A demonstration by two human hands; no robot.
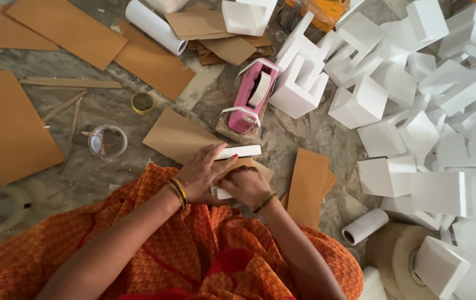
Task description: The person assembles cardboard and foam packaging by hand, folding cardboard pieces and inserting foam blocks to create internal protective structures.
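Over my orange lap, my left hand (200, 173) and right hand (247, 186) gripping a smooth white foam block (239, 151), pink tape dispenser (252, 94) beyond, flat brown cardboard sheet (178, 135) beneath.

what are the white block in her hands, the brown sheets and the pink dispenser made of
White block: looks like foam, probably polystyrene; matte, bright white, thick with sharp cut edges, held by both the left hand and right hand. Brown sheets: likely cardboard; flat, thin, dull tan. Pink dispenser: seemingly plastic; smooth moulded shell, slight sheen.
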